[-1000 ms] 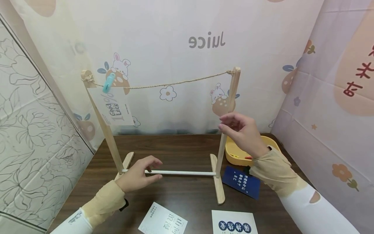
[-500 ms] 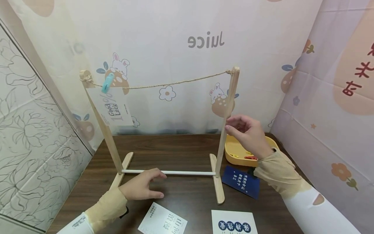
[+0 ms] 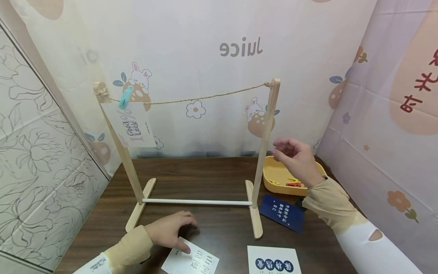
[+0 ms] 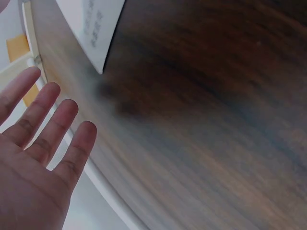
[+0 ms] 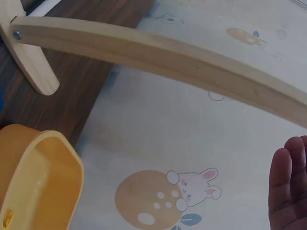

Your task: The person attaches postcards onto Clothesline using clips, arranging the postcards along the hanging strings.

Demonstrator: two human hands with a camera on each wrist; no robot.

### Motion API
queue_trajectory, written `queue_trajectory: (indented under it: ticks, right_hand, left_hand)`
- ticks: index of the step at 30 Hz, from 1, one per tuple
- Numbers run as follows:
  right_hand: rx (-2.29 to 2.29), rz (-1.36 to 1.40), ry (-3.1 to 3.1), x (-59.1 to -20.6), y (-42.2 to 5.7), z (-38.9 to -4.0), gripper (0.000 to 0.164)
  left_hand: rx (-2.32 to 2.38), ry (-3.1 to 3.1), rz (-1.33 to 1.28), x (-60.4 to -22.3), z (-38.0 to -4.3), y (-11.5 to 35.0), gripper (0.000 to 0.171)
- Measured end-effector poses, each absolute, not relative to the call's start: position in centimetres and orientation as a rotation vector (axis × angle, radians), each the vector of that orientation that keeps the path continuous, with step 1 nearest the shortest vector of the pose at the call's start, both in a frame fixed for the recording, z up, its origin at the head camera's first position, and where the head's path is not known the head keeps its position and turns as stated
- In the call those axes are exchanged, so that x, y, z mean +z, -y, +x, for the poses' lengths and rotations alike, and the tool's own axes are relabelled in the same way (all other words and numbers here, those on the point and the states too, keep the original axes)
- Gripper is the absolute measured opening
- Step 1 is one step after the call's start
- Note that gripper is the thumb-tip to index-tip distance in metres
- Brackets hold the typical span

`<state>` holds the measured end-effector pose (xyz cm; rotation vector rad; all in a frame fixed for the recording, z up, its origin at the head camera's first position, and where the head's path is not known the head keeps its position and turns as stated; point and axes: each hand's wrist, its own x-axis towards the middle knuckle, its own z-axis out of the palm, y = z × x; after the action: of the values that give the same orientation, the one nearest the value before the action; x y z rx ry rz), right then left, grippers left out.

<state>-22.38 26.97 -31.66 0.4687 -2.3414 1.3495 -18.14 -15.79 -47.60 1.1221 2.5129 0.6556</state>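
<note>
My left hand [image 3: 171,230] hovers over the top-left part of a white card with grey print [image 3: 191,260], its fingers spread and holding nothing. In the left wrist view a corner of that card [image 4: 98,33] shows beyond the straight fingers [image 4: 76,148]. My right hand [image 3: 295,160] is in the air right of the wooden stand's post [image 3: 265,148], above a yellow tray [image 3: 273,187]; its fingers are loosely bent around nothing. A "Good Luck" card [image 3: 133,127] hangs from the rope [image 3: 205,97] by a light blue clothespin [image 3: 126,97].
Red and yellow clothespins [image 3: 295,184] lie in the tray. A dark blue card [image 3: 282,213] rests in front of it. Another white card with blue circles [image 3: 273,258] lies at the table's front. A white rod [image 3: 198,202] joins the stand's feet.
My left hand has come down from the rod toward the card at the front. My right hand has drifted right, from in front of the post to beside it.
</note>
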Motion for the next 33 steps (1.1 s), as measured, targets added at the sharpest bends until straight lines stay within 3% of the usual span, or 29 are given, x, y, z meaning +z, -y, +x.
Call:
queue_trajectory:
  ticks: [21, 33]
  right_hand:
    - [1.269, 0.251, 2.48, -35.0, -31.1, -24.1, 0.025]
    - [1.248, 0.184, 2.513, -36.7, -32.6, -25.1, 0.026]
  left_hand:
    - [0.336, -2.515, 1.262, -48.1, -17.2, 15.6, 0.097]
    - [0.202, -2.565, 1.301, -48.2, -16.8, 15.4, 0.097]
